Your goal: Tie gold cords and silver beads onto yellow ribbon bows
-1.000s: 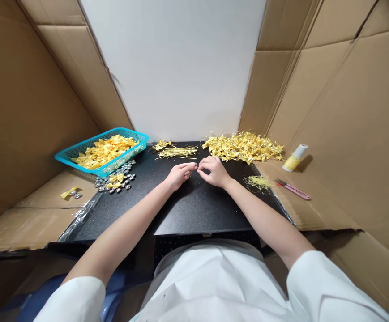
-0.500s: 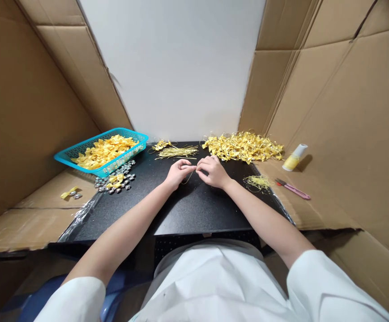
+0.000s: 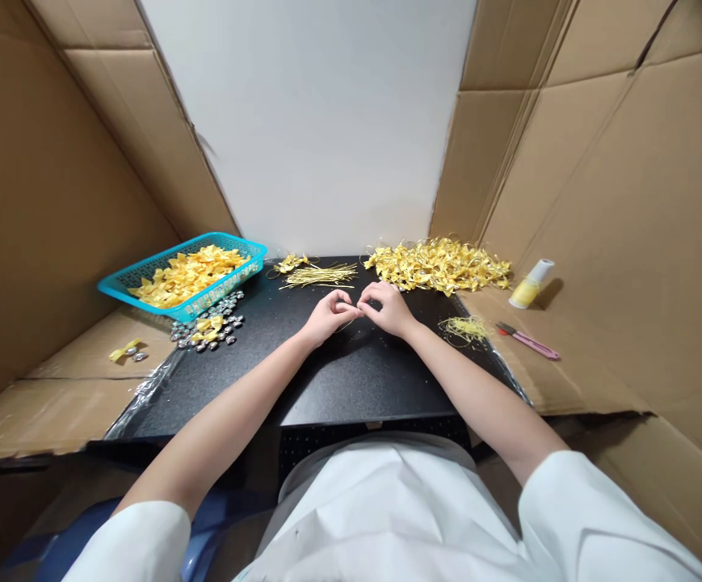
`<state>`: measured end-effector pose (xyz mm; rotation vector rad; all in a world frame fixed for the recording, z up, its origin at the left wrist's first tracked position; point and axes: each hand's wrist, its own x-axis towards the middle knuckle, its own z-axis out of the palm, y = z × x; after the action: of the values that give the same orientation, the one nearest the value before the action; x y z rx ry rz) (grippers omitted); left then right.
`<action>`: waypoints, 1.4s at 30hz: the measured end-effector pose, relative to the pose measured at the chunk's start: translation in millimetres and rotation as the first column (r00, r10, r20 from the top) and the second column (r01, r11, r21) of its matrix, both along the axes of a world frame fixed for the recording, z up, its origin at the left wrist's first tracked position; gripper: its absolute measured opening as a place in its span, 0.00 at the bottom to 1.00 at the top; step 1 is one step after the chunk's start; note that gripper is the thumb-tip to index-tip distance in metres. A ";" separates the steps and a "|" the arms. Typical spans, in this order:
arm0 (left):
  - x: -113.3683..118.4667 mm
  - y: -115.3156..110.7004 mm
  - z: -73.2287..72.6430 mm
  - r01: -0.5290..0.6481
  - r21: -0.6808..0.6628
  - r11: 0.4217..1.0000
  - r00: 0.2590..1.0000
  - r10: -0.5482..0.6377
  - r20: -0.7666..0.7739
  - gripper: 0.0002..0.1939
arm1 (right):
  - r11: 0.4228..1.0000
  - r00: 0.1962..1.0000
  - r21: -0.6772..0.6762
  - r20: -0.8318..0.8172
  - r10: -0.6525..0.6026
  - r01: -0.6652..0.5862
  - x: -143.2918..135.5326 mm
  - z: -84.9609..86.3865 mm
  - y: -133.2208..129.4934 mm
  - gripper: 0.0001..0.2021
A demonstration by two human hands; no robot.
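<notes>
My left hand (image 3: 328, 317) and my right hand (image 3: 385, 308) meet fingertip to fingertip over the middle of the black table (image 3: 338, 388). Thumb and fingers of my left hand pinch a thin yellow cord (image 3: 346, 326), which shows faintly below them. My right hand is pinched close against the left fingertips; what it holds is too small to make out. Just beyond the hands lies a bundle of yellow cord pieces (image 3: 320, 276). A heap of yellow bows with cord loops (image 3: 441, 265) lies behind my right hand.
A turquoise basket (image 3: 191, 311) of yellow bows stands at the left, with silvery round pieces (image 3: 229, 305) before it. At the right are cord scraps (image 3: 467, 328), pink-handled snips (image 3: 532, 343) and a yellow thread spool (image 3: 529, 287). Cardboard walls (image 3: 647, 210) stand at both sides.
The fingers of both hands have shifted slightly right and down and are more curled. Less of the cord shows below them.
</notes>
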<state>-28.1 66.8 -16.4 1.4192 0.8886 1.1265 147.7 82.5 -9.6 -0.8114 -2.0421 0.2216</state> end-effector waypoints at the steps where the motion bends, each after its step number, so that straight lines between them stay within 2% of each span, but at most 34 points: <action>1: 0.0 0.4 -0.1 -0.009 0.002 1.000 1.000 0.009 0.009 0.22 | 0.999 0.999 -0.037 -0.046 0.011 -0.013 -0.1 -0.9 1.7 0.04; 4: 0.4 0.8 1.3 -0.037 0.009 0.999 0.998 0.037 0.059 0.21 | 0.984 0.986 -0.168 -0.162 0.032 -0.060 0.8 -4.3 7.7 0.04; 7: 0.2 0.8 3.1 -0.053 0.035 0.998 0.995 0.050 0.089 0.20 | 0.946 0.978 -0.282 -0.172 0.116 -0.162 2.8 -7.5 13.0 0.06; 10: -0.5 0.9 3.7 -0.059 0.068 0.996 0.995 0.053 0.085 0.19 | 0.911 0.965 -0.337 -0.192 0.178 -0.236 3.9 -9.1 15.3 0.06; 13: -1.1 1.2 3.3 -0.074 0.098 0.992 0.996 0.069 0.061 0.19 | 0.902 0.963 -0.359 -0.206 0.174 -0.240 3.5 -9.5 15.9 0.05; 30: -4.5 6.9 -3.5 -0.182 0.198 0.963 0.974 0.204 -0.100 0.16 | 0.933 0.982 -0.318 -0.140 0.128 -0.167 2.0 -10.7 16.6 0.04; 36: -6.3 8.6 -6.5 -0.202 0.185 0.962 0.963 0.230 -0.144 0.20 | 0.957 0.993 -0.268 -0.066 0.097 -0.112 0.7 -9.0 13.8 0.05; 42: -7.0 7.0 -5.2 -0.208 0.173 0.963 0.940 0.246 -0.238 0.17 | 0.965 0.998 -0.254 -0.005 0.070 -0.069 1.0 -7.5 10.5 0.05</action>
<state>-35.0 73.8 -21.6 1.6409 1.1999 1.2163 148.7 93.1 -17.2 -0.8964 -2.0739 0.5300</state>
